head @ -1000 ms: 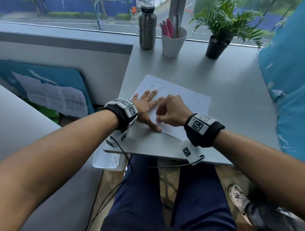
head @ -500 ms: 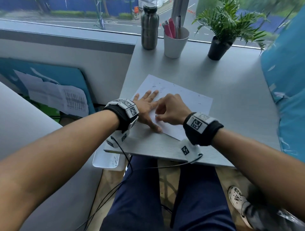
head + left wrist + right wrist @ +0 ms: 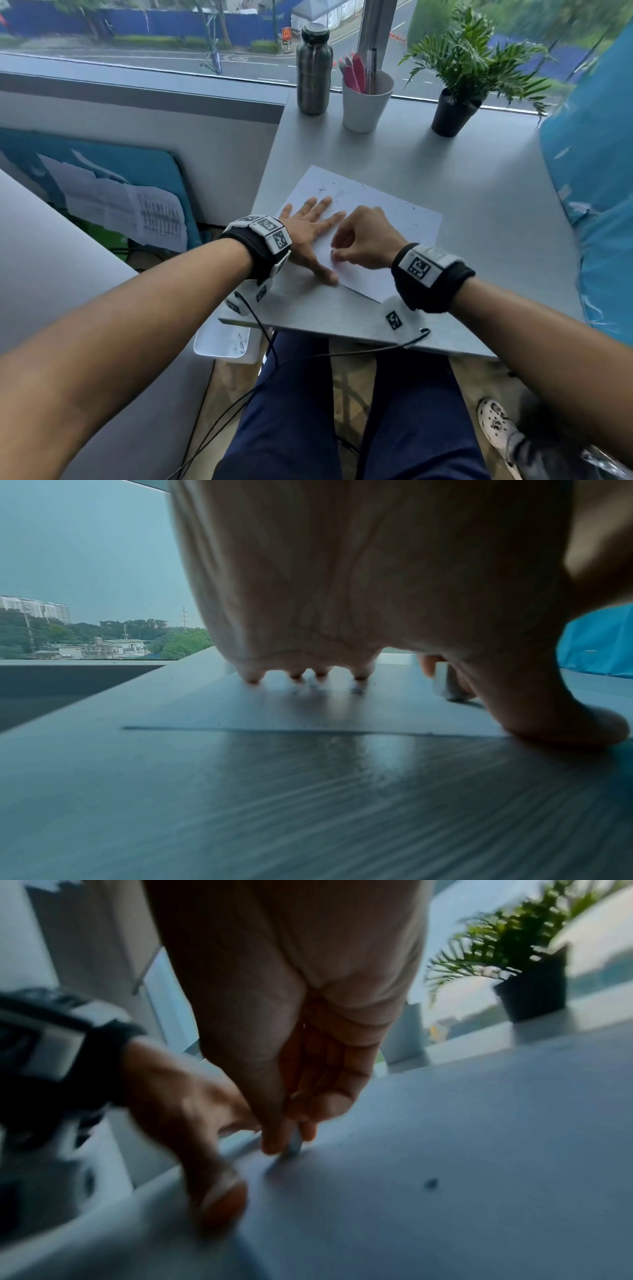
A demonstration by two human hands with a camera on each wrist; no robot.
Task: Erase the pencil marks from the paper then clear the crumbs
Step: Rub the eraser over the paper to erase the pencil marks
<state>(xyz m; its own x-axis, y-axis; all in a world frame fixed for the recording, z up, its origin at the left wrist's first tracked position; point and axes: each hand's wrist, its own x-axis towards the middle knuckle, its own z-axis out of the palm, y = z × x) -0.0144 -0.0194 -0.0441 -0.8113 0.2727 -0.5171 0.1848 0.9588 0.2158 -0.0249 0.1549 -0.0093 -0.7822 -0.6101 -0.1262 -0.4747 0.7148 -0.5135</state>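
A white sheet of paper with faint pencil marks and dark crumbs lies on the grey table. My left hand lies flat on the sheet's left part, fingers spread, thumb at the near edge. My right hand pinches a small white eraser between thumb and fingers and presses its end onto the paper just right of the left thumb. In the right wrist view the eraser shows blurred between the fingertips, with a dark crumb nearby on the paper.
At the table's back stand a steel bottle, a white cup of pens and a potted plant. A blue cover lies along the right edge. The near table edge is by my wrists.
My right hand with the eraser has slid slightly toward me and to the right on the paper. The left hand stays pressed flat.
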